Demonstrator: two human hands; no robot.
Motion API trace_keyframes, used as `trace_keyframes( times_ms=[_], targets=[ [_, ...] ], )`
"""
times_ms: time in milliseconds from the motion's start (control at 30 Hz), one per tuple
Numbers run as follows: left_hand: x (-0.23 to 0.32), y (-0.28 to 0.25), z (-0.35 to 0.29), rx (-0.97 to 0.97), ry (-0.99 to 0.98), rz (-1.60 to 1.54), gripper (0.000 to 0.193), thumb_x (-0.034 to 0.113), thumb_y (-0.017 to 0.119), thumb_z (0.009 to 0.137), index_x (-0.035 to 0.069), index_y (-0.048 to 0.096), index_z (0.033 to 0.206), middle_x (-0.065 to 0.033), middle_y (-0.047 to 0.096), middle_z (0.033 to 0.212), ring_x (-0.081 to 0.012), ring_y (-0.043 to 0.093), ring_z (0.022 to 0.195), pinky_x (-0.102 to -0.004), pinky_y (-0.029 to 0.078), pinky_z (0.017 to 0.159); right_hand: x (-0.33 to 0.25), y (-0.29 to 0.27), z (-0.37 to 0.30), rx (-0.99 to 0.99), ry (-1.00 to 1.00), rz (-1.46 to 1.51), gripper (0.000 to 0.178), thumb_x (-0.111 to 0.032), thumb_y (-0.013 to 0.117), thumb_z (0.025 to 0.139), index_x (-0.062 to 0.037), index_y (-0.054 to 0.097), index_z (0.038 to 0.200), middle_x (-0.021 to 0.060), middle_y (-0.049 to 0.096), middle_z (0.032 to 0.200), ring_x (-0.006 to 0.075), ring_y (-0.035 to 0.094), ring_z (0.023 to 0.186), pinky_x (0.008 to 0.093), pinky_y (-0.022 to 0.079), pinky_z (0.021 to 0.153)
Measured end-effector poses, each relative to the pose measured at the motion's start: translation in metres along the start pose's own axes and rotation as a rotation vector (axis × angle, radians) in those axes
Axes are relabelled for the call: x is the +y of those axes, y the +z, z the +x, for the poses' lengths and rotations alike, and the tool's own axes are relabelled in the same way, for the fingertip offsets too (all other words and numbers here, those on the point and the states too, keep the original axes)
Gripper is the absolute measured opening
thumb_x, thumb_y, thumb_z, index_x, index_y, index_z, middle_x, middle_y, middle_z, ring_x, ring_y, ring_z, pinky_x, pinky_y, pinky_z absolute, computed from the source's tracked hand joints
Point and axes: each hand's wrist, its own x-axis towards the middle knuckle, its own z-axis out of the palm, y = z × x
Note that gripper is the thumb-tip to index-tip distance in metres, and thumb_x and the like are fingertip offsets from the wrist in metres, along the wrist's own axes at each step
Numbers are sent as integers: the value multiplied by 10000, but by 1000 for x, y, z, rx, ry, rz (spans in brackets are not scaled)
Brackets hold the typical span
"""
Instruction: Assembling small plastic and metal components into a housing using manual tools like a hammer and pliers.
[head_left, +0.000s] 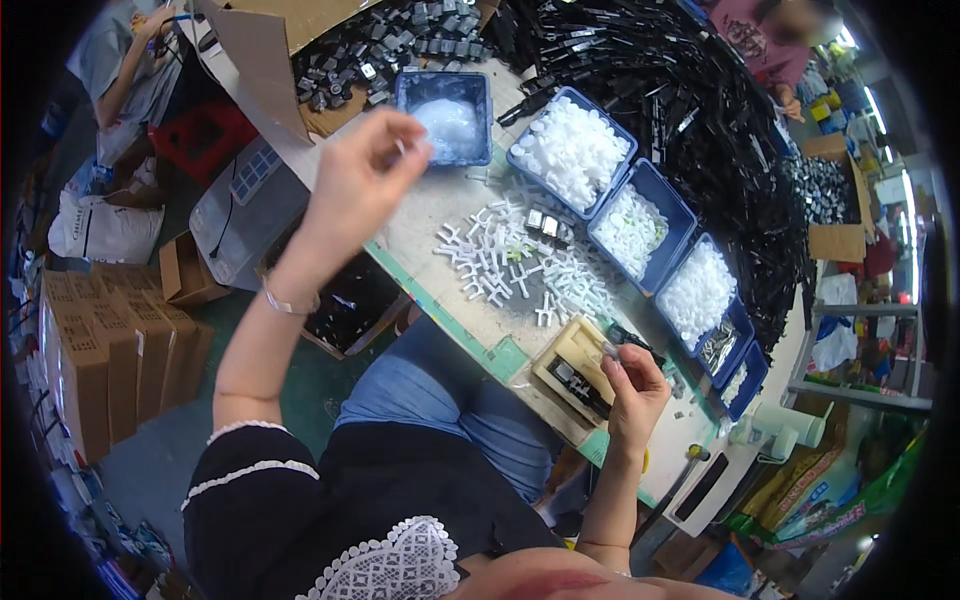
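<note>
My left hand [358,185] is raised at the near side of a blue bin [403,105] that holds a whitish, grease-like mass [450,125]. Its thumb and fingers are pinched around a small whitish piece [405,147], blurred by motion. By the table's near edge sits a cream-coloured fixture [556,345], with a black part [578,385] lying in its recess. My right hand [638,388] is just right of the fixture, thumb and forefinger pinching a small greyish piece [611,350] too small to name. White cross-shaped plastic pieces [500,250] lie heaped between the hands.
Several blue bins with white plastic parts [572,150] run down the right, one with metal bits [718,345]. Black strip-like parts [690,130] pile up behind them. Small dark blocks [390,50] lie at the back left. Cartons [110,360] stand on the floor; another person [765,45] is at far right.
</note>
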Motion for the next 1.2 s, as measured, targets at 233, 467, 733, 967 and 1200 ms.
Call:
trace_keyframes(
  times_ms=[233,467,733,967,1200],
  targets=[
    [-34,-17,69,-110,370,357,70,29,618,794,3,624,859,-40,615,733,-102,581,681,-230,461,624,-1,-3,4,14,-9,-16,180,97,656,742,34,625,908,80,587,956,124,580,841,235,480,767],
    [-59,-9,97,-277,707,949,89,74,639,703,76,678,782,-36,623,727,-194,535,759,-304,408,719,-3,-3,6,53,-44,-35,180,89,644,750,26,620,916,60,597,941,127,589,823,253,490,764],
    [-30,-5,75,-198,530,634,89,85,648,747,61,690,822,-49,646,774,-148,577,716,-262,428,659,-8,-11,1,71,-83,-68,205,117,653,721,26,622,902,80,588,961,120,574,825,223,471,728],
    [26,37,1,-421,-58,-263,168,79,629,833,-24,646,965,-49,653,846,-82,602,761,-213,484,686,-39,28,11,-34,-159,-39,215,96,660,730,50,616,936,105,583,1007,133,579,857,235,483,760],
    [43,79,-35,-533,-243,-535,167,78,642,829,-20,651,964,-59,657,863,-89,606,790,-216,492,712,-37,38,5,-54,-140,130,245,74,681,730,36,621,965,105,608,999,135,611,847,230,507,733]
  ],
)
